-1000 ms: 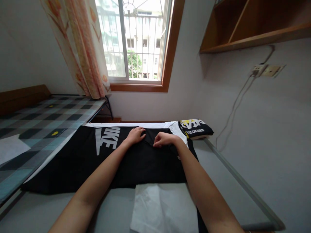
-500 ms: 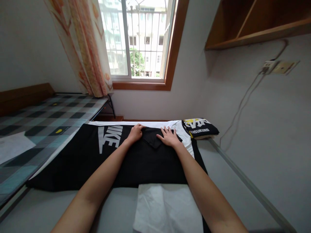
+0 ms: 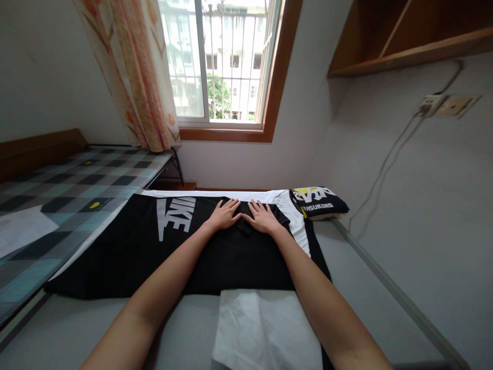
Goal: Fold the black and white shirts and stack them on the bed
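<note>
A black garment with grey NIKE lettering (image 3: 111, 246) lies spread across the grey surface (image 3: 192, 329). Flat on its far part rests my left hand (image 3: 225, 214), fingers apart. Close beside it my right hand (image 3: 264, 217) is also laid on the black cloth, fingers spread, the thumbs nearly touching. A small black folded part of cloth (image 3: 246, 228) shows under and between the hands. White cloth (image 3: 298, 223) shows beyond and to the right of the black garment, and another white piece (image 3: 265, 329) extends from its near edge.
A folded black, white and yellow garment (image 3: 319, 201) sits at the far right corner. At left is a bed with a checked cover (image 3: 115, 169) and a white sheet (image 3: 23, 231) on it. Cables (image 3: 385, 159) hang along the right wall below a wooden shelf (image 3: 408, 54).
My left hand has moved slightly right and its fingers have spread flat. My right hand has shifted a little left, so the hands are closer together over the small folded part.
</note>
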A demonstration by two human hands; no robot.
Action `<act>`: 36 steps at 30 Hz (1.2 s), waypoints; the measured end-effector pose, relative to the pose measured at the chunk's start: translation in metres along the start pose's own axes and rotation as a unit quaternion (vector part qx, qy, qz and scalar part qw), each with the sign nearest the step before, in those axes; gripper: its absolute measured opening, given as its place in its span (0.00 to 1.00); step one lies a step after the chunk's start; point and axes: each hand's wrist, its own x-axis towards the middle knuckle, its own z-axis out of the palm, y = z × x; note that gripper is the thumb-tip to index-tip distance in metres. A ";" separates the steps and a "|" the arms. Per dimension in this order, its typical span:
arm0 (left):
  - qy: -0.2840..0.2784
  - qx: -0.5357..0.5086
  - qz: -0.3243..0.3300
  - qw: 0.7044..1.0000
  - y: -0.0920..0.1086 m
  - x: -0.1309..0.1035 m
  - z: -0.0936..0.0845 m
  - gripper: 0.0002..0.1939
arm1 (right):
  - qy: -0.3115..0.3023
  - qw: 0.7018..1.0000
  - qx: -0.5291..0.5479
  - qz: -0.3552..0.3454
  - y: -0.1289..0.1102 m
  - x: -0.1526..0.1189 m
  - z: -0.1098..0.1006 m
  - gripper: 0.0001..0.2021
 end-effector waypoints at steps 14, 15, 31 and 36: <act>0.136 0.040 -0.050 0.989 -0.002 -0.002 -0.009 0.19 | 0.231 0.950 -0.034 0.208 0.037 -0.011 -0.025 0.13; 0.139 0.040 -0.048 0.988 -0.003 -0.002 -0.009 0.18 | 0.224 0.952 -0.025 0.206 0.036 -0.011 -0.027 0.13; 0.041 0.009 0.016 0.999 -0.009 -0.002 -0.006 0.22 | 0.189 0.969 -0.057 0.148 0.024 -0.008 -0.020 0.17; 0.024 0.008 0.019 0.999 -0.010 -0.002 -0.006 0.23 | 0.185 0.977 -0.046 0.095 0.028 -0.005 -0.011 0.17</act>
